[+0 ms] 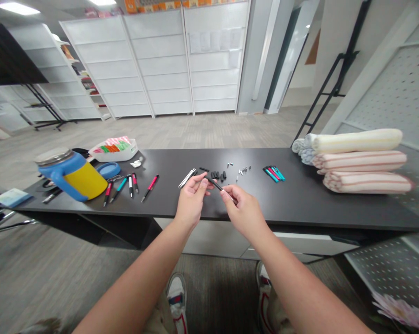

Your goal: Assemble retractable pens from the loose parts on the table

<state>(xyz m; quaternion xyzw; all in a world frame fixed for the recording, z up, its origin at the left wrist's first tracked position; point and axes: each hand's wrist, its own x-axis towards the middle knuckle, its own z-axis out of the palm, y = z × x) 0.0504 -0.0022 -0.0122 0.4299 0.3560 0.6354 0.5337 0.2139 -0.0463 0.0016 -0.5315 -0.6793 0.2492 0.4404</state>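
Observation:
Above the front part of the dark desk, my left hand (191, 198) and my right hand (243, 205) hold a slim black pen piece (214, 183) between them. The left fingers pinch its far end; the right thumb and fingers close round its near end. Just beyond the hands lie thin white sticks like pen refills (186, 178), several short black tubes (218, 175) and tiny metallic parts (243, 171). To the right is a group of teal, red and black pen barrels (273, 173). Several pens, among them a red pen (150, 188) and a teal pen (119, 189), rest to the left.
At the desk's left stand a blue and yellow mug (73, 174), a blue ring-shaped lid (108, 170) and a white basket (120, 153) of colourful packets. Rolled towels (365, 162) are stacked at the right end. The front edge of the desk (299, 223) runs under my forearms.

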